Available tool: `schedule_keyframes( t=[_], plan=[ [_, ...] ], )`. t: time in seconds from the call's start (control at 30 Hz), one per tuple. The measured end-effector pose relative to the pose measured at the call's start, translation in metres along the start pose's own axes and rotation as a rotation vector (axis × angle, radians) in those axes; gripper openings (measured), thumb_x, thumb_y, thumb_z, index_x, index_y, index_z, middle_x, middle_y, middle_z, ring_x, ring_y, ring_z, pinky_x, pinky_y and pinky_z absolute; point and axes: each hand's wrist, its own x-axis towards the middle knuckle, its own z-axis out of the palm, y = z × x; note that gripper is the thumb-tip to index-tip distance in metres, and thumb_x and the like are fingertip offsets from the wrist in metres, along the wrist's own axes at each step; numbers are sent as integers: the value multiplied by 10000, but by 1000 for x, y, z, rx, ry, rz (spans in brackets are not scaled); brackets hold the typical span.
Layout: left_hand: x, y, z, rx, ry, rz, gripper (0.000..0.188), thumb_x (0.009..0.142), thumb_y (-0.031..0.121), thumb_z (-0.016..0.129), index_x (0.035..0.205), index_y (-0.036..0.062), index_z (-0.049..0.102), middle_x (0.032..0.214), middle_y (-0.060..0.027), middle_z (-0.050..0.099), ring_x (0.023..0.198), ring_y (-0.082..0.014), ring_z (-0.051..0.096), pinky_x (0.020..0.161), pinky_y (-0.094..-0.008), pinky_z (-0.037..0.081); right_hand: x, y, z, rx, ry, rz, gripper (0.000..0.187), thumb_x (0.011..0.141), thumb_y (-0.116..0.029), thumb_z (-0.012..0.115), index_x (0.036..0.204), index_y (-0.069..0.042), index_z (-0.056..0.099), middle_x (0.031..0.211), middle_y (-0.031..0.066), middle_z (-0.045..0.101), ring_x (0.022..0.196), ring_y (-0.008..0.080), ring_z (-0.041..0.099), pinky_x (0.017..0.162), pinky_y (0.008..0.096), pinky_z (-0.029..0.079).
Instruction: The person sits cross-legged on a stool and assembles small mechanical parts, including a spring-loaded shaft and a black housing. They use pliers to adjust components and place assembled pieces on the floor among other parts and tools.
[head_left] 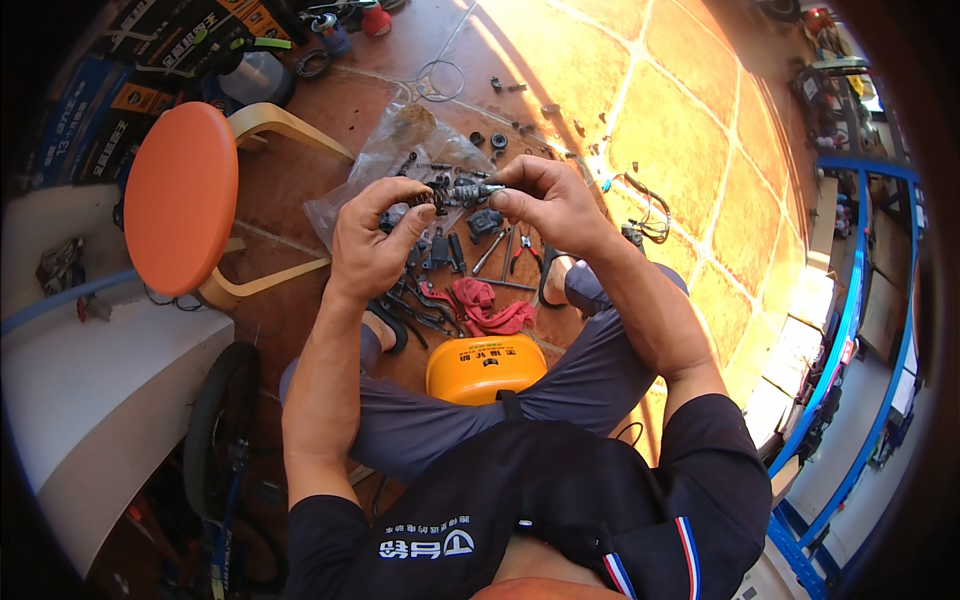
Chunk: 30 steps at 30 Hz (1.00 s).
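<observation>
My left hand [372, 232] pinches a small dark coil spring [425, 198] between thumb and fingers. My right hand [555, 205] grips the end of a slim silver metal shaft part [474, 192]. Both pieces are held up over the floor, their inner ends close together; whether they touch I cannot tell. Below my hands lie dark housing parts [486, 222], a wrench [489, 253], pliers with red handles [525, 256] and a crumpled red cloth [492, 306]. A clear plastic bag [345, 205] with small parts on it is spread behind my left hand.
An orange round stool [181, 198] stands to the left, near stacked boxes [85, 120]. A yellow rounded object [486, 370] sits between my legs. Small black parts [499, 141] and a wire bundle [652, 208] lie on the tiles. Blue shelving [850, 290] lines the right; a bicycle wheel [215, 430] is lower left.
</observation>
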Motion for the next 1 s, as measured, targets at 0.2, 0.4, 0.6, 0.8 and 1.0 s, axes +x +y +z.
schedule_keyframes(
  t=[0.2,0.4,0.6,0.8,1.0],
  plan=[
    [-1,1,-5,18,-73,86,175,909,22,700,1079,-11,675,1076,-102,677,1067,-185,618,956,-308,466,4,7,-1,156,-73,87,247,923,-206,747,1053,-14,663,866,12,678,759,78,618,686,243,520],
    [-1,0,-4,12,-53,77,212,862,51,759,1053,6,679,964,-97,694,895,-179,659,818,-305,516,1,5,0,159,-56,67,231,931,-187,737,1059,-11,662,868,20,682,757,79,619,687,248,523],
    [-3,0,3,-58,23,36,266,857,68,778,1100,8,687,981,-80,709,926,-153,662,830,-287,520,1,3,-1,122,-43,80,245,932,-194,737,1074,-7,666,875,19,686,755,75,618,688,245,522],
    [0,-2,0,-96,-71,46,260,869,34,755,1113,-4,676,1027,-76,702,950,-144,650,850,-276,515,1,2,-3,146,-74,99,256,930,-200,740,1075,-3,667,881,24,686,756,77,619,687,246,523],
    [-1,-6,-1,-615,-210,-157,226,898,17,720,1119,-8,682,1129,-110,687,1016,-161,641,904,-303,510,1,8,-6,286,-196,89,257,934,-203,732,1070,2,660,885,58,679,762,102,627,691,252,525]
  ],
)
